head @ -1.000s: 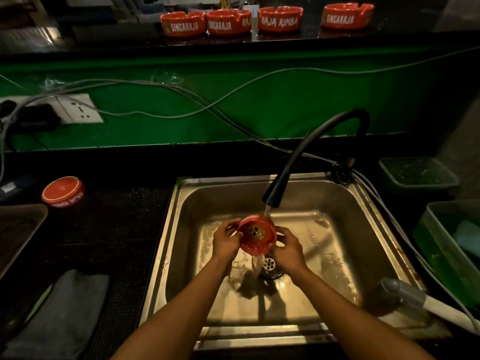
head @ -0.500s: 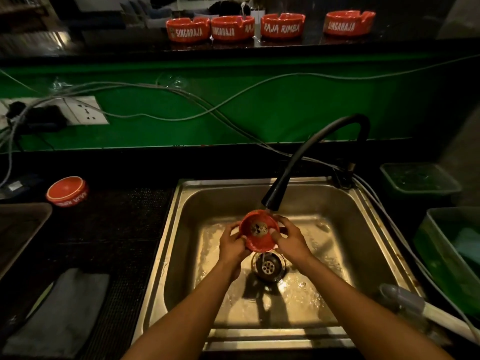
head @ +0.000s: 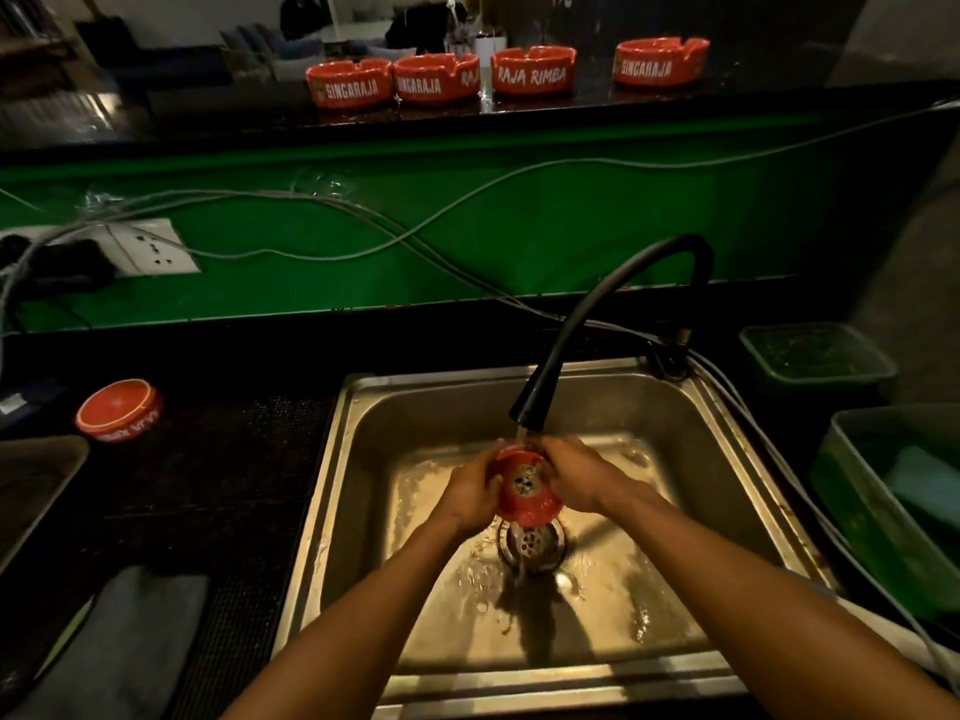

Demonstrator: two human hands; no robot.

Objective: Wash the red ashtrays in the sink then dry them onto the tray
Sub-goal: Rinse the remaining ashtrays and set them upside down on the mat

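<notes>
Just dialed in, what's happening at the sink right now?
A person is rinsing a red ashtray under the running black faucet, gripping it with the left hand and right hand above the sink drain. Four more ashtrays wait on the back counter, and one lies upside down on the counter left of the sink.

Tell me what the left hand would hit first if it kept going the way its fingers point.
The left hand points right, so it meets the red ashtray it already grips; beyond that, probably the right hand. Depth is hard to judge.
</notes>
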